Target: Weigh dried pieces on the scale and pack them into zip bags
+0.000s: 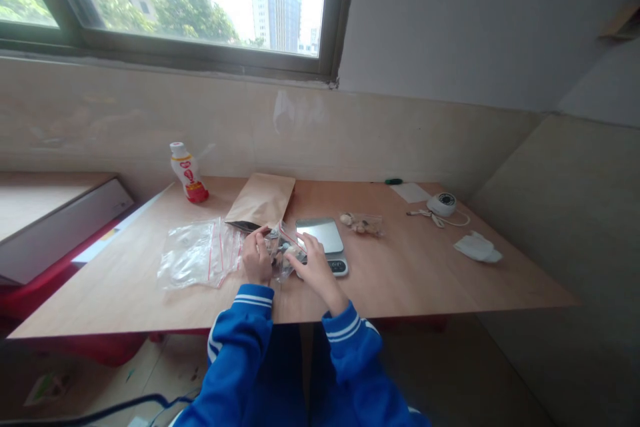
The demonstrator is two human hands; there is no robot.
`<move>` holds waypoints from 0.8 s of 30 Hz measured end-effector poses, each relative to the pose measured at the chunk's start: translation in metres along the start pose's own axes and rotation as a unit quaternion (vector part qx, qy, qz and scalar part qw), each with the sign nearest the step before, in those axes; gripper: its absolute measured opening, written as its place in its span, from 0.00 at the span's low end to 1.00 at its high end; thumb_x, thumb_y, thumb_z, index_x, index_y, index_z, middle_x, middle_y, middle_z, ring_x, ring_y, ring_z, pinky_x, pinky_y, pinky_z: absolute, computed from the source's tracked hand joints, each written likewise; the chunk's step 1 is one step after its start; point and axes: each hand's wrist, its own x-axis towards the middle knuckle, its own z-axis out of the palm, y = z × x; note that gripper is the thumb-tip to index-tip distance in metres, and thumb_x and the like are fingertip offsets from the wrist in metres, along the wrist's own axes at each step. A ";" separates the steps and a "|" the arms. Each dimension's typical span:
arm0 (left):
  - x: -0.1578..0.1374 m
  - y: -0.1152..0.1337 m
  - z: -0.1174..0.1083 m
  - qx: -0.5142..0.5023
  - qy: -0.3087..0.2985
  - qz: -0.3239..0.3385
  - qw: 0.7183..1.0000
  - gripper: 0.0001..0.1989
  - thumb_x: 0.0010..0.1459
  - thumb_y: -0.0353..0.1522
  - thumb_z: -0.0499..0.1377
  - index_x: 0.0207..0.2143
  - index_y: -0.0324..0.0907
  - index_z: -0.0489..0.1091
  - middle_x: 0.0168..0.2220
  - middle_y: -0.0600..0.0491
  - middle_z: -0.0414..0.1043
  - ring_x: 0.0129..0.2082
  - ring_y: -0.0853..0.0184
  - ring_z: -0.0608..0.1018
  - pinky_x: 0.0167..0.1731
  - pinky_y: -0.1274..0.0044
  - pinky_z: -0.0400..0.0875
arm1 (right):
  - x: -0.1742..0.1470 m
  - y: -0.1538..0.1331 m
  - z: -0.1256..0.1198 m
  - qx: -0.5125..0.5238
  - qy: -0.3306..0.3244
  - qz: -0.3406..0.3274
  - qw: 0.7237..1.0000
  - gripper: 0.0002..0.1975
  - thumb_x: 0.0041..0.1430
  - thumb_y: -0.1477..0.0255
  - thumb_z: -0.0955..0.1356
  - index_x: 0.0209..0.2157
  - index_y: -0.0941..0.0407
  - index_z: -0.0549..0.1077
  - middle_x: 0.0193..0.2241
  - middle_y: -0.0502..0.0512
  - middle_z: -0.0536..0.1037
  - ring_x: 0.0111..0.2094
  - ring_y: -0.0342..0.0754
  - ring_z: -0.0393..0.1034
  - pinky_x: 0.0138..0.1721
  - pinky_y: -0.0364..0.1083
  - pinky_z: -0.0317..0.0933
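Observation:
Between my hands is a clear zip-lock bag with a red seal line and small brownish and pale pieces inside. My left hand grips its left side, fingers bent. My right hand has its thumb and fingers on the bag's right side, partly over a kitchen scale with a silver plate and dark display. Just behind my left hand lies a brown paper pouch, its dark mouth toward me. Flat, clear zip-lock bags lie to the left. Another filled bag rests right of the scale.
A white and red bottle stands at the back left of the wooden table. To the right are a white sheet of paper, a green-handled tool, a white dome camera with its cable, and a crumpled white tissue.

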 end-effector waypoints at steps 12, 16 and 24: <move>0.003 -0.009 -0.004 0.025 -0.065 -0.086 0.994 0.18 0.58 0.39 0.49 0.43 0.40 0.71 0.43 0.44 0.74 0.47 0.58 0.74 0.49 0.65 0.66 | -0.003 -0.024 0.014 0.077 0.053 0.107 0.990 0.19 0.54 0.77 0.64 0.48 0.57 0.68 0.40 0.58 0.77 0.42 0.52 0.72 0.45 0.51 0.64; -0.005 -0.005 -0.023 -0.142 -0.030 -0.168 0.975 0.21 0.56 0.44 0.54 0.45 0.39 0.69 0.37 0.48 0.74 0.34 0.64 0.76 0.35 0.73 0.72 | -0.015 -0.026 0.012 0.297 0.078 0.094 0.947 0.16 0.54 0.72 0.66 0.46 0.56 0.69 0.40 0.56 0.77 0.39 0.48 0.73 0.40 0.45 0.67; -0.017 0.055 -0.054 -0.294 -0.108 -0.197 0.929 0.18 0.51 0.46 0.60 0.35 0.41 0.67 0.28 0.55 0.71 0.27 0.70 0.75 0.26 0.80 0.72 | -0.031 -0.007 -0.022 0.480 0.152 0.170 0.847 0.18 0.49 0.62 0.72 0.41 0.57 0.74 0.36 0.56 0.80 0.38 0.49 0.74 0.42 0.47 0.66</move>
